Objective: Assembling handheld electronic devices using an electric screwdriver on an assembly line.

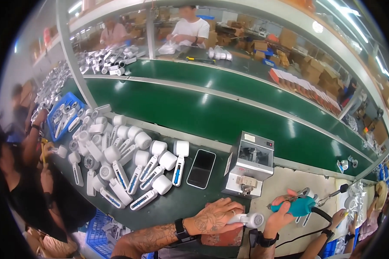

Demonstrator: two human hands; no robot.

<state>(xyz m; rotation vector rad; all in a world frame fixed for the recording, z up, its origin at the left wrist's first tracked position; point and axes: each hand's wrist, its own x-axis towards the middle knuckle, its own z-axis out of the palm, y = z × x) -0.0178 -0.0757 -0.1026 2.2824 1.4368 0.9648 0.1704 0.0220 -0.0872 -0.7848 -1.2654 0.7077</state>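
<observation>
My left hand (216,216) is closed around the handle of a white shower head (256,220). The shower head lies on its side with its round perforated face toward the right. Beneath this hand is a worn reddish block (222,240) at the bench's near edge. My right hand (282,211) grips a teal electric screwdriver (299,206), its tip pointing left, above and to the right of the shower head. A cord runs from its rear, and a hanging hook meets that end.
White shower heads (136,168), several with blue strips, pile up on the left. A phone (202,168) and a metal machine (250,164) stand ahead. Beyond runs a green conveyor (194,101). Co-workers work at both sides, one holding a yellow tool (44,152); a blue basket (97,231) sits lower left.
</observation>
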